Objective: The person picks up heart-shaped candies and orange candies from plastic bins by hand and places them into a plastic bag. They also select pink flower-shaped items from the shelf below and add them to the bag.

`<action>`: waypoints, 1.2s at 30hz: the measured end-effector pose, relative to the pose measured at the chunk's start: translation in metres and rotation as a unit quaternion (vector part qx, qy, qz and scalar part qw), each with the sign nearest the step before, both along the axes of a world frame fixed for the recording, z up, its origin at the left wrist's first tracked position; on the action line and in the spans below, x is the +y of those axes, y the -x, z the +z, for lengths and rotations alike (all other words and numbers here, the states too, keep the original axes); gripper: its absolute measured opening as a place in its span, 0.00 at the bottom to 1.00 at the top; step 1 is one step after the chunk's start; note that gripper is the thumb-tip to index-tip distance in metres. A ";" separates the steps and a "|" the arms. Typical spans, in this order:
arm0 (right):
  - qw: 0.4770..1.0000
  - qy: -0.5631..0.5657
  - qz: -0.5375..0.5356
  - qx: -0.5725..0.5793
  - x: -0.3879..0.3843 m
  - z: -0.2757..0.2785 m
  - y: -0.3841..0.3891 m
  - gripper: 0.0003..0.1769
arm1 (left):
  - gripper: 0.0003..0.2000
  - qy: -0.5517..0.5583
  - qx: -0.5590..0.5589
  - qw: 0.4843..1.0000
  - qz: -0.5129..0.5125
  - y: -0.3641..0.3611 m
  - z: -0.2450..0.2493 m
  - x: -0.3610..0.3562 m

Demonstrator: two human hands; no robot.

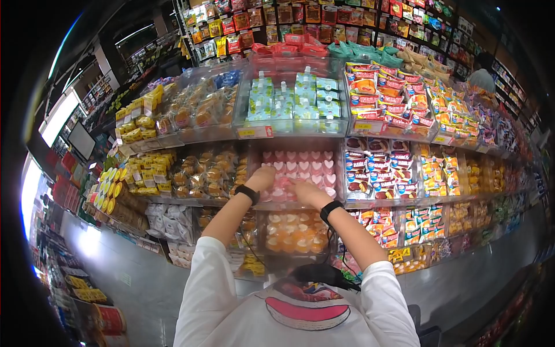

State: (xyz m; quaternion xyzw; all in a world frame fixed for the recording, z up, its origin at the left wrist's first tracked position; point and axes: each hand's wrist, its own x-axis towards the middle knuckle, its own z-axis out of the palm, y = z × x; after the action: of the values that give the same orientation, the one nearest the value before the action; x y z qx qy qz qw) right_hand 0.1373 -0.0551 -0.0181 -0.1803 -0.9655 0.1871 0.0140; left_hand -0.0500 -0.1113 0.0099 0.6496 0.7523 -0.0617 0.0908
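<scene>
Both my hands are inside the middle-tier bin of pink cups with white heart-shaped tops, set in rows. My left hand is at the bin's left side, with its fingers curled in. What they hold, if anything, is hidden. Lower and to the right, my right hand has its fingers bent toward the left, closed at a pink cup near the front of the bin. Blur and small size hide the exact contact. Each wrist wears a dark band.
Above is a bin of light-blue spouted pouches. Below sits a bin of orange cups. Packaged buns lie to the left, blue-and-white snack packs to the right. Clear dividers separate the bins. A person stands far right.
</scene>
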 end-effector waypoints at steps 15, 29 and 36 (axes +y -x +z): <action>0.960 0.090 0.043 0.260 0.003 0.028 -0.032 0.23 | 0.19 0.004 -0.008 0.999 0.039 -0.008 0.020 -0.022; 0.848 0.363 -0.296 0.248 -0.026 0.054 -0.315 0.11 | 0.11 0.005 -0.465 0.885 -0.029 -0.132 0.047 -0.142; 0.831 0.388 -0.352 0.188 -0.037 -0.047 -0.404 0.12 | 0.10 -0.007 -0.421 0.907 0.013 -0.224 -0.022 -0.127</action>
State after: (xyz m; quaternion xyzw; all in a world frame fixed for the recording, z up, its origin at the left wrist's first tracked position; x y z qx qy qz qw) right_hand 0.5413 -0.0921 -0.0652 -0.4598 -0.6635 0.5593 0.1887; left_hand 0.1745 -0.2382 -0.0122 0.6056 0.6531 0.2245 0.3953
